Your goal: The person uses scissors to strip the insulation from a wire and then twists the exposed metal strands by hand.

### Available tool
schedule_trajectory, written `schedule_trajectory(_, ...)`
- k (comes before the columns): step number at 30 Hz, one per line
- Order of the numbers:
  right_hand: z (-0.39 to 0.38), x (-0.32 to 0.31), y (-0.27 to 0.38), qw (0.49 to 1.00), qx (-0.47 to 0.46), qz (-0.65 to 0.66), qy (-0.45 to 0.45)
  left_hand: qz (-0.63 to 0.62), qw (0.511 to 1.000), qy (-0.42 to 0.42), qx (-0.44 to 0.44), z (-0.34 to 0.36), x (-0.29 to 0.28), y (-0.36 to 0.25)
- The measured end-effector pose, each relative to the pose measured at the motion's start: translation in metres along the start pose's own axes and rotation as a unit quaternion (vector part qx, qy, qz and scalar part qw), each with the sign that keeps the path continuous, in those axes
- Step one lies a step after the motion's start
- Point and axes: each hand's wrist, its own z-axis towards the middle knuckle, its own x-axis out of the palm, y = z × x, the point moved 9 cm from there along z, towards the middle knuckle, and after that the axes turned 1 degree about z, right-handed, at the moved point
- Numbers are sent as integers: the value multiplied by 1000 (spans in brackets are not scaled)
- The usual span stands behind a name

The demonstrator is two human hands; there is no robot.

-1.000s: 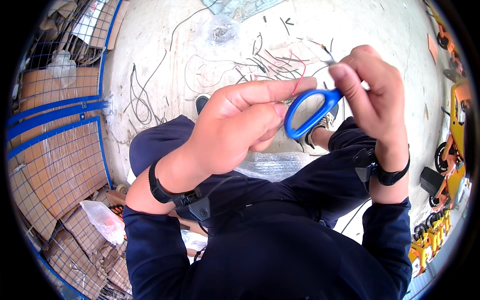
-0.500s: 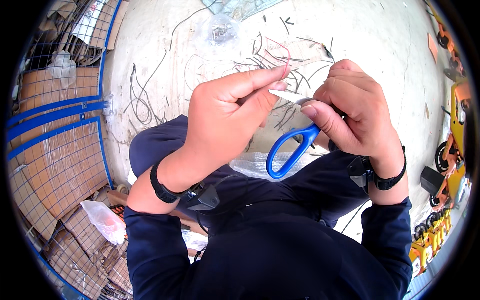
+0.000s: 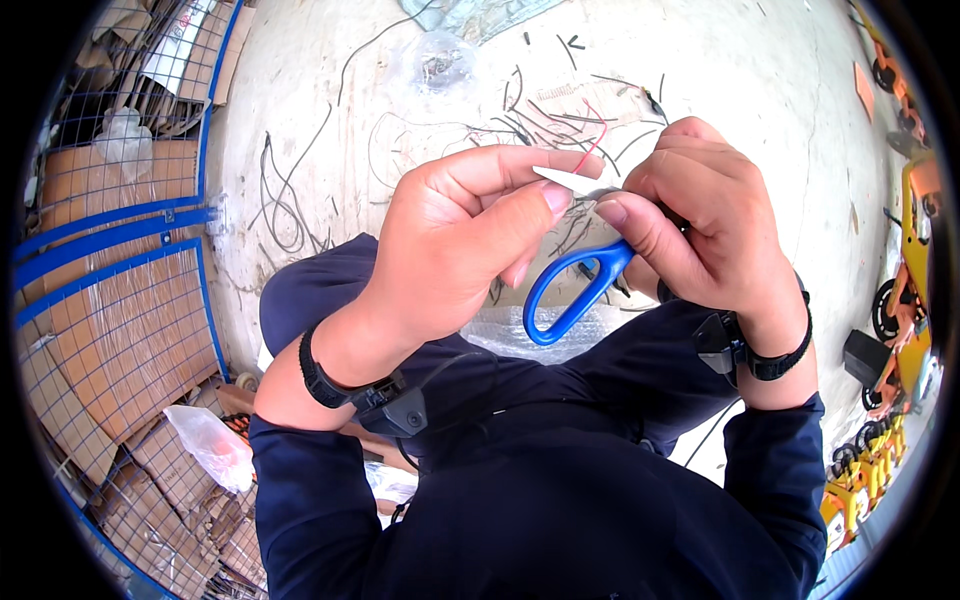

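My right hand (image 3: pixel 715 220) is closed round a pair of scissors (image 3: pixel 578 296) with a blue handle loop, which hangs below the thumb. The pale blade points left, between my left thumb and index finger. A thin red wire (image 3: pixel 603 128) curves up from the index fingertip of my left hand (image 3: pixel 455 235). That hand's fingers are bent round the wire beside the blade, and the wire's lower end is hidden there. Both hands are raised above my lap, close together.
Dark wire offcuts (image 3: pixel 530 128) lie scattered on the pale floor, with a clear plastic bag (image 3: pixel 435 65) behind them. A looped black cable (image 3: pixel 285 215) lies left. Blue mesh cages (image 3: pixel 110 236) hold cardboard at the left. Yellow and orange wheeled equipment (image 3: pixel 915 240) lines the right.
The red wire's free end has swung right, and my left fingertips have shifted right, nearer the right hand. The scissors have moved slightly left and up, with the blade now between left thumb and index finger.
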Motion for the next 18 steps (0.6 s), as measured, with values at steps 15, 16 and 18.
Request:
schedule_trajectory(15, 0, -22, -16, 990, 62, -18, -127, 59, 997, -46, 8, -5, 3, -3)
schedule_trajectory(16, -1, -28, -24, 988, 109, -2, -113, 48, 998, -41, 8, -5, 2, -4)
schedule_trajectory(18, -3, -36, -33, 985, 131, 25, -106, 25, 999, -36, 7, -5, -4, -6)
